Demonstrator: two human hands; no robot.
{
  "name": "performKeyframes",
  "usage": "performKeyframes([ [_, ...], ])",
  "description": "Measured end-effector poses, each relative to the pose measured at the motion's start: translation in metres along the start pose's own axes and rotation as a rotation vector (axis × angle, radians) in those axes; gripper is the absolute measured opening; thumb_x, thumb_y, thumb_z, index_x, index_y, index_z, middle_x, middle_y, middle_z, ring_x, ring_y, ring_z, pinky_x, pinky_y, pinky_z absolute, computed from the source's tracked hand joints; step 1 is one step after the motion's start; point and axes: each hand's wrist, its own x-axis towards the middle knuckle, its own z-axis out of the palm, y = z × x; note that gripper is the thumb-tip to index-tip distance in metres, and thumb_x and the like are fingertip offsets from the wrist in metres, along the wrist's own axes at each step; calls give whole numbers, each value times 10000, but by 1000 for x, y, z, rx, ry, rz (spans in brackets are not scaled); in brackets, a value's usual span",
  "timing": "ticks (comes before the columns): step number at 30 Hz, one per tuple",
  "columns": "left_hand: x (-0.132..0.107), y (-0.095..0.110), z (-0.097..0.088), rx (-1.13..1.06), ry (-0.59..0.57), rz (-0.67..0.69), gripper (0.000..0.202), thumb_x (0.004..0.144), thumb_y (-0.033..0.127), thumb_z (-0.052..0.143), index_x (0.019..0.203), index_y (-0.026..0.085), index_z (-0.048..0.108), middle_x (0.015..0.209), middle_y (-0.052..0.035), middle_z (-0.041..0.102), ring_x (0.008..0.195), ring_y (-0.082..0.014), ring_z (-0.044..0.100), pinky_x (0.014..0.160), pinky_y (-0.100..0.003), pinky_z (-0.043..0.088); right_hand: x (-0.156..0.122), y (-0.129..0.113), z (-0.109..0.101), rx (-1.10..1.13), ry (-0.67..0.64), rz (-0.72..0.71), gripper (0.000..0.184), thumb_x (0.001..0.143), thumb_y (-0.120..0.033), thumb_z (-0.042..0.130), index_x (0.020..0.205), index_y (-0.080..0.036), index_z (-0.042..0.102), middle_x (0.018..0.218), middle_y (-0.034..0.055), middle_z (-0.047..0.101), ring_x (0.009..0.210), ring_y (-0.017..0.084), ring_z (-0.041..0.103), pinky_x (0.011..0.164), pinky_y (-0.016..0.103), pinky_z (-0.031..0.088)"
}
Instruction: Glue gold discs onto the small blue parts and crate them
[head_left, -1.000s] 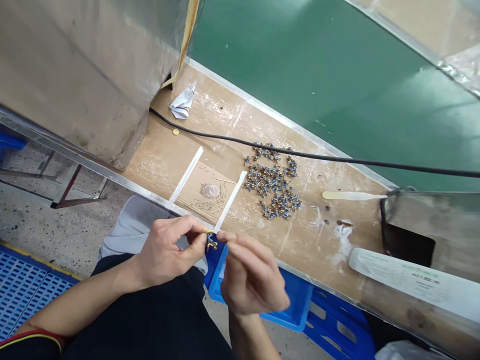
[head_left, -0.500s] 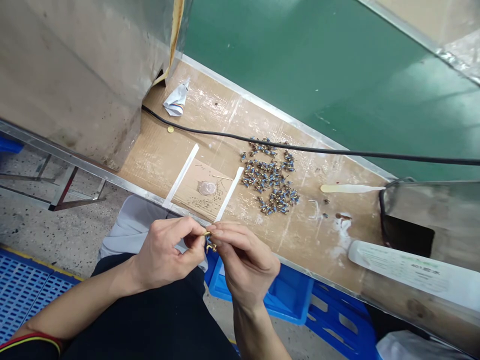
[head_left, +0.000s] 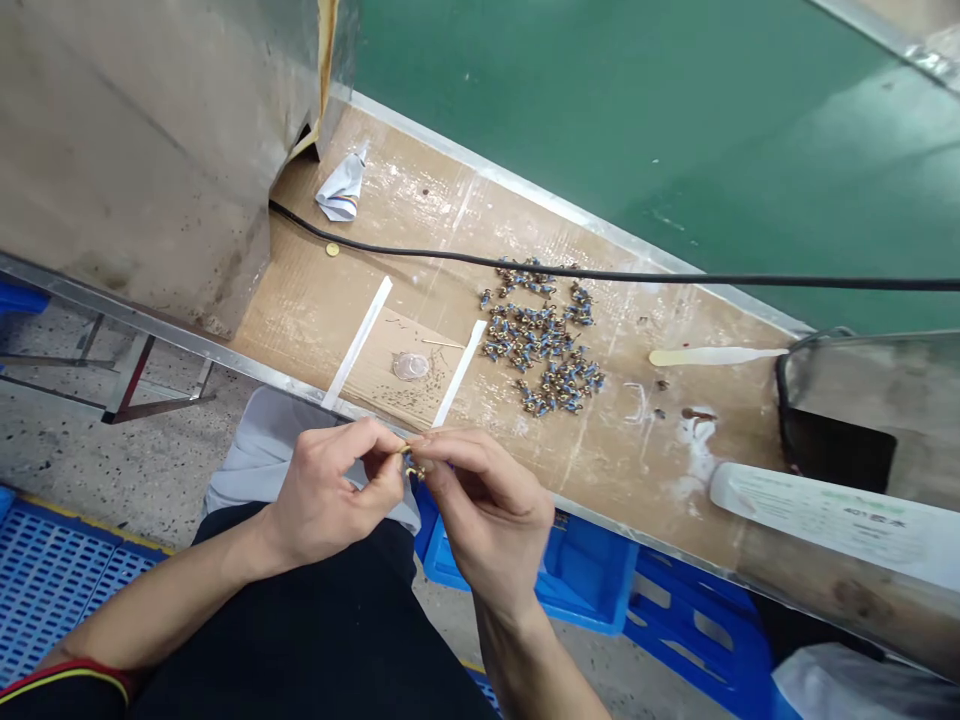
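Observation:
My left hand and my right hand meet fingertip to fingertip just below the bench's front edge. Both pinch one small brass and blue part, mostly hidden by the fingers. A pile of several like parts lies on the brown bench top beyond my hands. A small clear disc rests on a cardboard patch between two white strips.
A black cable runs across the bench in front of a green belt. A wooden stick, a white tube, a crumpled wrapper and a dark container lie around. A blue bin sits under the bench.
My right hand has closed in on the left and turned its fingers onto the small part. The view has shifted slightly; both hands sit a little higher in the picture.

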Motion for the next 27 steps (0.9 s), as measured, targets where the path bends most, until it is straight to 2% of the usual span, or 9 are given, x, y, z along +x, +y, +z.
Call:
performKeyframes([
  [2,3,-2,0,-255,-72,-222,109,1023,189,725,927,162,770,771,-23,776,674,-135,731,658,-229,585,5,2,-3,0,-33,59,173,1063,-153,760,1108,-292,853,993,19,835,882,177,779,772,304,632],
  [5,9,-5,-3,-679,-191,-550,217,1036,343,809,960,141,785,810,-59,810,668,-152,765,686,-259,658,14,5,-9,95,-87,183,97,1053,-232,785,1111,-274,851,996,23,824,886,176,769,757,293,627],
  [9,17,-5,-8,-969,-292,-778,264,971,361,903,922,133,780,784,-64,805,617,-143,753,629,-231,660,21,8,-9,360,-123,326,108,1012,-309,855,1106,-256,857,961,12,829,844,156,778,746,263,652],
  [14,16,-5,-9,-1108,-330,-891,235,935,301,907,869,121,771,713,-64,781,563,-146,738,550,-204,634,20,14,-2,576,-150,395,145,999,-373,891,1085,-260,860,961,6,825,841,141,783,771,249,671],
  [18,14,-6,-6,-1159,-326,-911,204,917,283,899,891,120,778,709,-55,775,545,-148,735,526,-206,630,17,19,0,603,-157,419,224,1002,-457,887,1068,-248,840,897,6,797,803,158,767,763,288,682],
  [27,15,-2,1,-1182,-290,-928,212,879,272,912,851,131,756,647,-23,730,473,-127,667,459,-203,586,14,22,4,650,-106,445,250,973,-469,917,1021,-243,820,876,-3,775,776,146,737,737,266,650],
])
